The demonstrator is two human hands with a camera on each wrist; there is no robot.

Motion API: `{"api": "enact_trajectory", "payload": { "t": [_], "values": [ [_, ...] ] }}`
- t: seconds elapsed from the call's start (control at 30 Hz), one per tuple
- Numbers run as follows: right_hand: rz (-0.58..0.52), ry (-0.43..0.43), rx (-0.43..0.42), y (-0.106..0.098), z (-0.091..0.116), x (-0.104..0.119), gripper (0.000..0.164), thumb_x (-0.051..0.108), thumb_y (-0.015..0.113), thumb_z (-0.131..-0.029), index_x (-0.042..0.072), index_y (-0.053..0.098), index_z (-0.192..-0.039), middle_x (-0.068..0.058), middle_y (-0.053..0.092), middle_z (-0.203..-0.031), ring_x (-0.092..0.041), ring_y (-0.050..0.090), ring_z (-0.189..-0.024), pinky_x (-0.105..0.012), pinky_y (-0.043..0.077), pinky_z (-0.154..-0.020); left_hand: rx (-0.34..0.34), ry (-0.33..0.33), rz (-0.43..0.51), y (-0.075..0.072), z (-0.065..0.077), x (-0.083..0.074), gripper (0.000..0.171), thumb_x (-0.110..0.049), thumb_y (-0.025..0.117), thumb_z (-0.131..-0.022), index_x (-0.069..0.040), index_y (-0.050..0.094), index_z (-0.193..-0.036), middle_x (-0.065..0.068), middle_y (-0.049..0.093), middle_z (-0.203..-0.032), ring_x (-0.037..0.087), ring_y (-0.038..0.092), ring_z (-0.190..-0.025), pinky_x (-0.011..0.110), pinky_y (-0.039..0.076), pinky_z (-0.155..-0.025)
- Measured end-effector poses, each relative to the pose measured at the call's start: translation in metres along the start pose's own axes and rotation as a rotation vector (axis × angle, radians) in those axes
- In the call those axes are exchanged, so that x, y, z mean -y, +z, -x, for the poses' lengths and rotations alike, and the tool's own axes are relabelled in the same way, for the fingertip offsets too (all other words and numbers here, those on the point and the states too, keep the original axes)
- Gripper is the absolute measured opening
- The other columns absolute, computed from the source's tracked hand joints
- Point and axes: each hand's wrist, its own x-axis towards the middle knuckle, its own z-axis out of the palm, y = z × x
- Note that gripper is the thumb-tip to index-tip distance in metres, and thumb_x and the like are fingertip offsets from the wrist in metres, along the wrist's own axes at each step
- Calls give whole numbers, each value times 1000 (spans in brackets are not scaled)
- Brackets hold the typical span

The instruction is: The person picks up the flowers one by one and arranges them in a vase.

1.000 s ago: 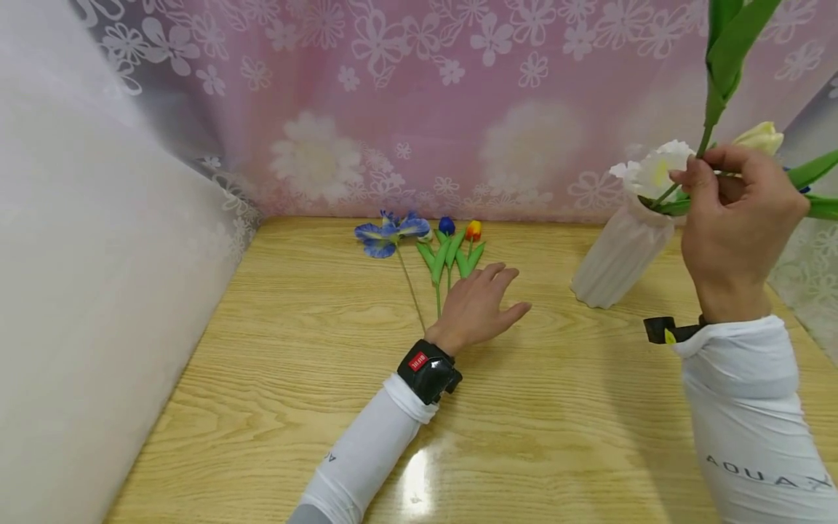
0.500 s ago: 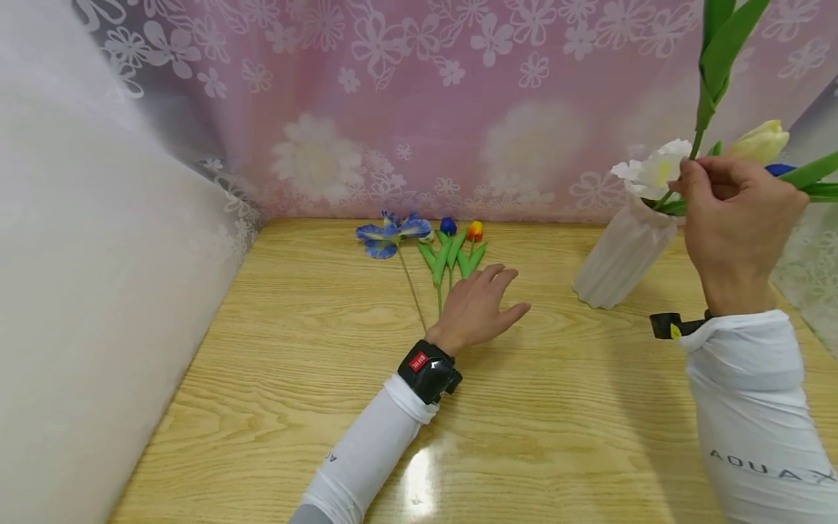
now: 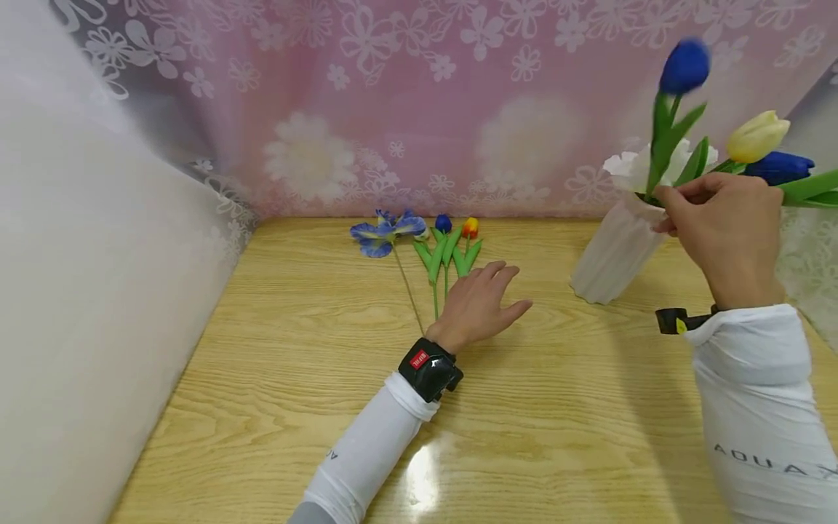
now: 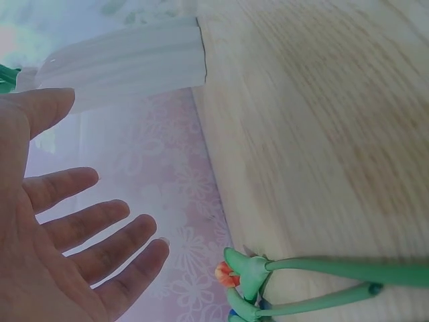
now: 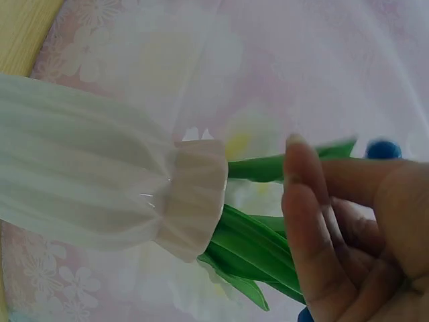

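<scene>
My right hand (image 3: pixel 733 233) pinches a blue tulip (image 3: pixel 685 67) low on its green leaves, right at the mouth of the white fluted vase (image 3: pixel 615 251). The tulip stands upright with its stem down inside the vase. Around it, the vase also holds a white ruffled flower (image 3: pixel 631 171), a pale yellow tulip (image 3: pixel 759 137) and another blue tulip (image 3: pixel 779 167). Leaves (image 5: pixel 255 245) spill over the rim in the right wrist view. My left hand (image 3: pixel 478 306) holds nothing, its fingers loosely spread over the lower stems of the flowers lying on the table, partly hiding them.
On the wooden table (image 3: pixel 294 407) lie a blue iris (image 3: pixel 389 234), a small blue tulip (image 3: pixel 443 223), an orange-yellow tulip (image 3: pixel 470 228) and a whitish bloom partly behind the iris. A pink floral curtain (image 3: pixel 406 109) hangs behind; a white sheet (image 3: pixel 98 255) stands at left.
My right hand has lowered the blue tulip into the vase; its bloom, out of frame earlier, now shows above the rim. The left hand stays over the lying stems.
</scene>
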Motion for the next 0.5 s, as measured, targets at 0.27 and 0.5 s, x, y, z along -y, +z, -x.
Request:
{"api": "enact_trajectory", "payload": {
  "t": [0.27,0.5],
  "values": [
    [-18,-31,238,3,9,-7,61,55,54,-91,-2,70,-106,-8,71,-73,5,56,-52,-23,43,-48,1,-12,-12,1,3,4,56,-52,52,-94,-18,50,-139,5,46,-141,22,53,-117,38,48,-86],
    [-42,-71,384,20,16,-19,53,48,55,-94,-2,68,-107,-9,71,-78,-11,65,-61,-27,48,-52,11,-25,-5,2,6,7,56,-52,52,-95,-18,50,-139,5,46,-141,21,51,-120,38,47,-88]
  ]
}}
